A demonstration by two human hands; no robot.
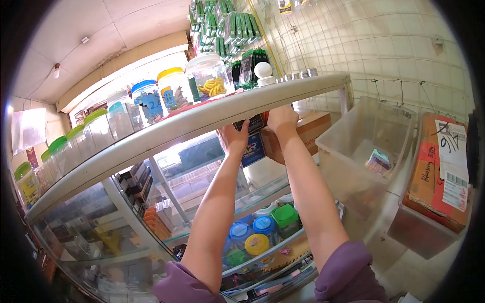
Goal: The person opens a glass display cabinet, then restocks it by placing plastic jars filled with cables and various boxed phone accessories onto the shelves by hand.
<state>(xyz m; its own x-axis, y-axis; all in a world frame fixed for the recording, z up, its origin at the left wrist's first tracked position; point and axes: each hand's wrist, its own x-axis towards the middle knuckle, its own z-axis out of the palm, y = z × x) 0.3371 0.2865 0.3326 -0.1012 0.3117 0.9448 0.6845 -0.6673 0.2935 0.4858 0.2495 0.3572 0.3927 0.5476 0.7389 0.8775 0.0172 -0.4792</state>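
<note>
Both my arms reach forward under the raised front rail (166, 132) of a glass display case. My left hand (234, 136) is closed around the left end of a small black box (255, 123), its thumb on the near face. My right hand (283, 119) is curled at the box's right end; the rail hides part of its grip. Just below the box is a blue box (253, 150) with white and orange lettering. Behind and right of my right hand sits a brown cardboard carton (314, 129).
Clear jars with coloured lids (146, 96) line the case top. Lidded tubs (257, 244) fill a lower glass shelf (262, 262). At right stand a translucent plastic bin (348, 151) and a labelled carton (437, 174). Green packets (240, 28) hang behind.
</note>
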